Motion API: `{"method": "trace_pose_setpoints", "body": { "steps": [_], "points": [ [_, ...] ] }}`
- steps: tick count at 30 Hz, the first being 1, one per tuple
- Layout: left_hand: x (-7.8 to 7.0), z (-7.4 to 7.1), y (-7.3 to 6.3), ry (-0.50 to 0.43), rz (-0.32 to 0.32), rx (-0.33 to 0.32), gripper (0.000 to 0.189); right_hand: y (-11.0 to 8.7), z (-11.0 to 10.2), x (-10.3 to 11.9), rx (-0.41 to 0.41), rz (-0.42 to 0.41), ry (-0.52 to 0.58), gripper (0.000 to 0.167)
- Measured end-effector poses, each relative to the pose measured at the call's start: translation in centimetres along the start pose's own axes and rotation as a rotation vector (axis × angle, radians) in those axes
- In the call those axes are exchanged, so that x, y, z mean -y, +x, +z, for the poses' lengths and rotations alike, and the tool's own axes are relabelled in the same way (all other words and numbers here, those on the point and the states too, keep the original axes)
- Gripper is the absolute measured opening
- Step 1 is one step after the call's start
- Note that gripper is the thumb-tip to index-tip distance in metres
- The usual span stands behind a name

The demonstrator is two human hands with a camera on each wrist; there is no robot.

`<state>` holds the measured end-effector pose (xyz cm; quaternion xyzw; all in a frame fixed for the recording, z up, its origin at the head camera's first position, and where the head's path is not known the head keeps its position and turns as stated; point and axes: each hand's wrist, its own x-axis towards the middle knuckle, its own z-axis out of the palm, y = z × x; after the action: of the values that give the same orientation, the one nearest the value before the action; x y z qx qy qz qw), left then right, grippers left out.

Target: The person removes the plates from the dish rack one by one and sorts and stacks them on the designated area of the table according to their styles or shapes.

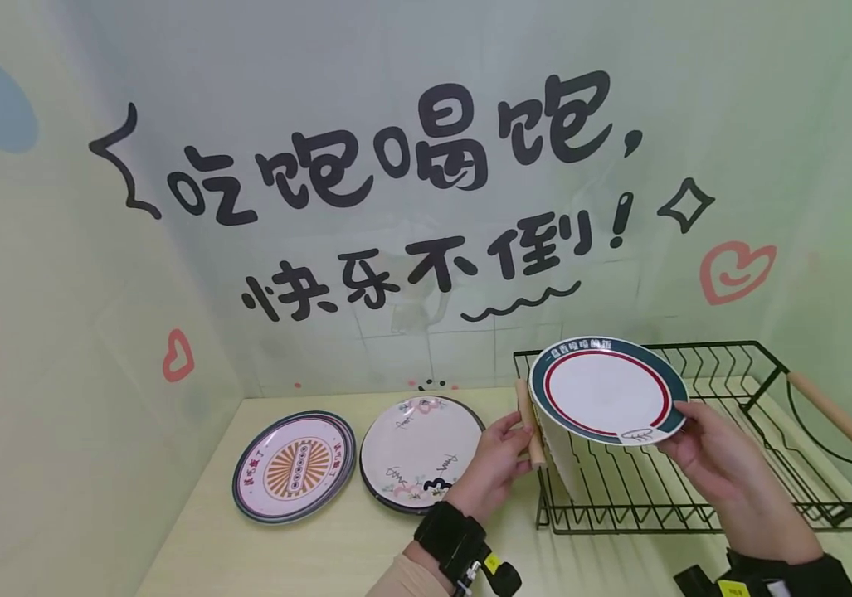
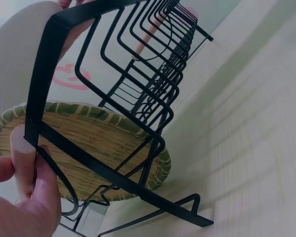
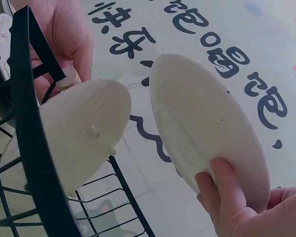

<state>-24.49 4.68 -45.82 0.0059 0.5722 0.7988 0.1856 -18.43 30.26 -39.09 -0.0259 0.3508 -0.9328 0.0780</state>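
My right hand holds a round white plate by its near right edge, face up over the rack. The plate has a dark blue rim band and a red ring. In the right wrist view, fingers press its pale underside. My left hand grips the wooden handle at the left end of a black wire dish rack. Just inside that end stands a round woven bamboo tray with a green-bound rim. Its pale back faces the right wrist camera.
Left of the rack on the pale table lie a plate with an orange sunburst and a dark-rimmed floral plate. Another wooden handle is at the rack's right end. Behind stands a wall with large black lettering.
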Motion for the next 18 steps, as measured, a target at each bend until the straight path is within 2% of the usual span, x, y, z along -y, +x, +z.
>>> {"method": "trace_pose_setpoints", "body": {
  "steps": [4, 6, 11, 14, 18],
  "points": [
    [0.0, -0.2, -0.1, -0.039, -0.002, 0.022, 0.053, 0.1, 0.3, -0.2, 0.009, 0.009, 0.031, 0.024],
    [0.0, -0.5, -0.1, -0.051, 0.001, 0.058, 0.053, 0.1, 0.5, -0.3, -0.006, 0.009, 0.034, 0.022],
    [0.2, -1.4, -0.1, -0.089, -0.005, 0.129, 0.056, 0.0, 0.9, -0.6, -0.037, 0.008, -0.021, 0.019],
    [-0.1, -1.8, -0.3, -0.084, 0.013, 0.085, 0.06, -0.1, 1.1, -0.8, -0.038, 0.006, -0.045, 0.02],
    [-1.4, -1.9, -0.6, -0.06, 0.086, -0.033, 0.064, -0.1, 1.2, -0.9, -0.014, 0.009, -0.036, 0.02]
  ]
}}
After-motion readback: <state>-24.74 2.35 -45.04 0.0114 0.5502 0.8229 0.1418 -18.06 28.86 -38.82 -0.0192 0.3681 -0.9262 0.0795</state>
